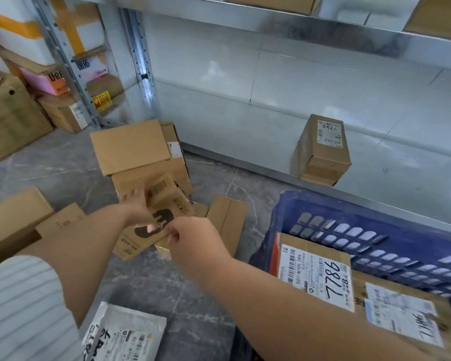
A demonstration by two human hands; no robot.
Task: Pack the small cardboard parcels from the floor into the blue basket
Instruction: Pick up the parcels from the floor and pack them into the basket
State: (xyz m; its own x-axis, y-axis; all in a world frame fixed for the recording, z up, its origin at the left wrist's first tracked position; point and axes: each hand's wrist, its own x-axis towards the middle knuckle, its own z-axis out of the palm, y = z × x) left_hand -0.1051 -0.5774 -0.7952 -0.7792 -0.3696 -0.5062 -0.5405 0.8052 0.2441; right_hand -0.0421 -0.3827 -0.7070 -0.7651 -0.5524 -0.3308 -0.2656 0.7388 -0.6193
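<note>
A pile of small cardboard parcels [130, 149] lies on the grey floor at centre. My left hand [137, 204] grips the far side of a tilted brown parcel [167, 201] with a black printed logo. My right hand [193, 241] pinches that parcel's near edge with thumb and fingers. The blue basket [323, 212] stands to the right. Inside it lie two labelled parcels, one marked 7786 [315, 272] and another [401, 316] beside it.
A metal shelf unit [271, 22] runs along the back, with one upright parcel [323, 147] on its low ledge. Larger boxes [11, 121] stack at the left. Flat cardboard [11, 217] and a grey mail bag [125, 334] lie near me. Another parcel [229, 220] leans by the pile.
</note>
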